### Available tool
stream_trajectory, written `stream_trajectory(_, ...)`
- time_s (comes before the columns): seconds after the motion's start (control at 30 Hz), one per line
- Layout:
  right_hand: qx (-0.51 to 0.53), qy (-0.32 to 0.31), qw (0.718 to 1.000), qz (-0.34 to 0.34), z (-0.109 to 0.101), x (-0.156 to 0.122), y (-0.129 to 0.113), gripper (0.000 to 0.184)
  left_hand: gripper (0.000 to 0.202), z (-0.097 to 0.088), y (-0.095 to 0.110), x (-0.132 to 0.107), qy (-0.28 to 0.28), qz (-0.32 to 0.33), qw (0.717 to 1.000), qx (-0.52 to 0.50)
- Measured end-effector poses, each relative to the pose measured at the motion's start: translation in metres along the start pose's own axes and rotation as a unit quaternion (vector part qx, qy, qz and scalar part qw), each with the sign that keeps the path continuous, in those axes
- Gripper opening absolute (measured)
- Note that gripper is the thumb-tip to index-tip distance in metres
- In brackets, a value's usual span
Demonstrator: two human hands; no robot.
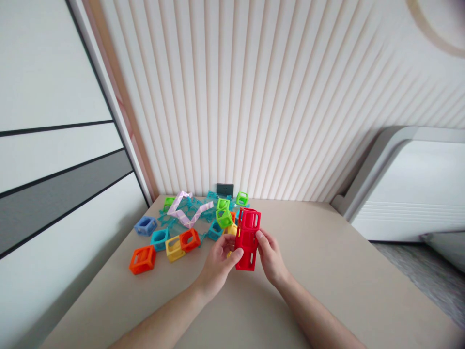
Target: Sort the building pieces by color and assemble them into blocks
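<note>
A stack of three red hollow cube blocks (248, 238), joined end to end, is held upright between my two hands above the table. My left hand (220, 259) grips its lower left side, thumb across the front of the bottom cube. On the right side, the fingers of my right hand (269, 253) press against the middle cube. Behind the stack, partly hidden by it and my left hand, are a yellow piece (231, 230) and green cube blocks (224, 217).
Orange (142, 260), yellow (175, 249) and blue (146, 226) cube blocks lie on the left of the table (312, 271). A pale lilac zigzag strip (189, 213) rests over clear teal pieces (174, 227). A black socket (224, 189) is on the ribbed wall behind.
</note>
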State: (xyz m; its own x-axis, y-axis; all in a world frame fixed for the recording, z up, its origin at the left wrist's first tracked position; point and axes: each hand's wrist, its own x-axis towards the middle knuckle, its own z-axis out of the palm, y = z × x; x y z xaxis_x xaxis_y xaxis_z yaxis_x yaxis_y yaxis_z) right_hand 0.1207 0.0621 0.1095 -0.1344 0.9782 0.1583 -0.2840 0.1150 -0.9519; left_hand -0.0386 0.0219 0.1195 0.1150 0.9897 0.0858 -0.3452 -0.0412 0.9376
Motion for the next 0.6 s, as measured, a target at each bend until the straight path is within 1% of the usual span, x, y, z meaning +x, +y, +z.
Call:
stream_trajectory(0.13, -0.005, 0.006, 1.0, -0.018, 0.002, -0.001, -0.002, 0.038, 0.036, -0.001, 0.001, -0.001, -0.006, 0.014, 1.0, 0.026)
stream_trajectory(0.27, -0.017, 0.03, 0.998, -0.045, 0.009, -0.003, -0.013, 0.04, 0.036, 0.0, 0.001, -0.002, -0.004, 0.018, 0.999, 0.039)
stream_trajectory(0.4, -0.038, 0.019, 0.998, -0.042, 0.014, -0.004, -0.022, 0.039, 0.036, 0.001, 0.0, -0.003, 0.005, 0.018, 0.999, 0.051)
stream_trajectory(0.5, -0.038, 0.016, 0.998, -0.044, 0.014, -0.005, -0.021, 0.038, 0.036, 0.001, -0.001, -0.003, -0.003, 0.02, 0.999, 0.05)
stream_trajectory(0.6, -0.034, 0.027, 0.998, -0.048, 0.013, -0.005, -0.018, 0.038, 0.036, 0.001, 0.0, -0.003, -0.008, 0.018, 0.999, 0.046)
